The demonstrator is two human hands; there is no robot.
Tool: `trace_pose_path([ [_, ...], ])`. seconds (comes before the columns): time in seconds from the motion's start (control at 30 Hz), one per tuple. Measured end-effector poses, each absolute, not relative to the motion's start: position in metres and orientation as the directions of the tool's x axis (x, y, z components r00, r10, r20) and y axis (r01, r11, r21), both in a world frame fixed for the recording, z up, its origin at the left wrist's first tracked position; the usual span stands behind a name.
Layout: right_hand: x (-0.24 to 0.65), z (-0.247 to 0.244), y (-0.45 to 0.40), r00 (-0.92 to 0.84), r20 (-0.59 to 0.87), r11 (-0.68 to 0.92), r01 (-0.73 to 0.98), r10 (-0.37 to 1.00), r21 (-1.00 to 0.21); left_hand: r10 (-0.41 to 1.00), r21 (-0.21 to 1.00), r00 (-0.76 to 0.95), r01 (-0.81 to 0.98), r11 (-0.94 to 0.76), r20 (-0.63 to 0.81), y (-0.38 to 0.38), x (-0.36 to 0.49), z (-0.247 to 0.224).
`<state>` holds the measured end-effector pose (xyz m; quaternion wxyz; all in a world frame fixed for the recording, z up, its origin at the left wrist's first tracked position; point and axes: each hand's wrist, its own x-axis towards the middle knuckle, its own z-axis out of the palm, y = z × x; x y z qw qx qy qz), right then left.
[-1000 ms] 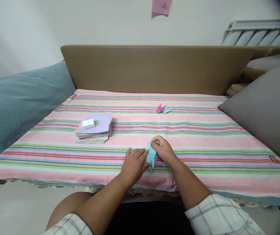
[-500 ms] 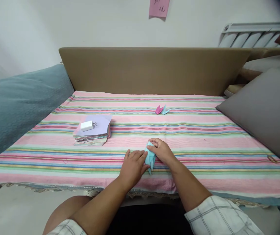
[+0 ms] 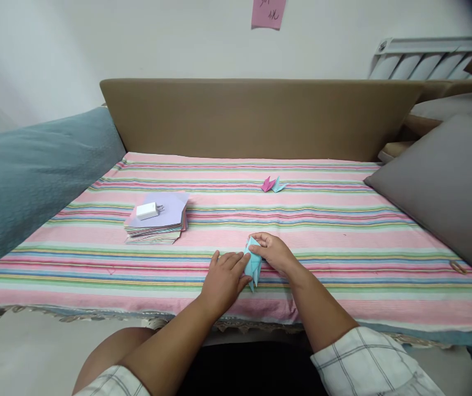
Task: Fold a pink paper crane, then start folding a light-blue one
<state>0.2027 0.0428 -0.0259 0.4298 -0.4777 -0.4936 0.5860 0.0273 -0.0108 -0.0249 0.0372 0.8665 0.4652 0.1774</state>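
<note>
A light blue piece of folded origami paper (image 3: 253, 268) lies on the striped cloth near its front edge, its two narrow points towards me. My left hand (image 3: 224, 279) rests flat on the cloth with fingers spread, thumb and fingertips touching the paper's left side. From the right, my right hand (image 3: 273, 252) pinches the paper's upper end between thumb and fingers. Further back sit two small folded paper pieces, one magenta (image 3: 268, 185) and one light blue (image 3: 278, 186), side by side.
A stack of coloured paper sheets (image 3: 165, 212) with a white plug adapter (image 3: 147, 210) on top lies at the left. A blue-green cushion (image 3: 42, 170) is on the left, a grey pillow (image 3: 450, 181) on the right. A tan backrest (image 3: 256, 118) runs behind the striped cloth (image 3: 322, 236).
My right thumb has shifted very slightly on the upper part of the blue paper. Both hands otherwise keep their places.
</note>
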Motion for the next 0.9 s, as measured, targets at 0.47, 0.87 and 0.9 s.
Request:
trace_pose_path([
  [0.47,0.1966,-0.0208,0.0411,-0.127,-0.117,-0.114,0.035,0.985,-0.993,0.813,0.202,0.508,0.797,-0.569,0.287,-0.0123,0.0284,-0.0232],
  [0.87,0.1943,-0.0206,0.0417,-0.106,-0.132,-0.137,-0.036,0.985,-0.99,0.821,0.207,0.505,0.801,-0.561,0.268,-0.0127,0.0291,-0.0241],
  [0.9,0.1942,-0.0196,0.0415,-0.106,-0.138,-0.144,-0.053,0.985,-0.988,0.821,0.208,0.504,0.802,-0.56,0.268,-0.0128,0.0291,-0.0242],
])
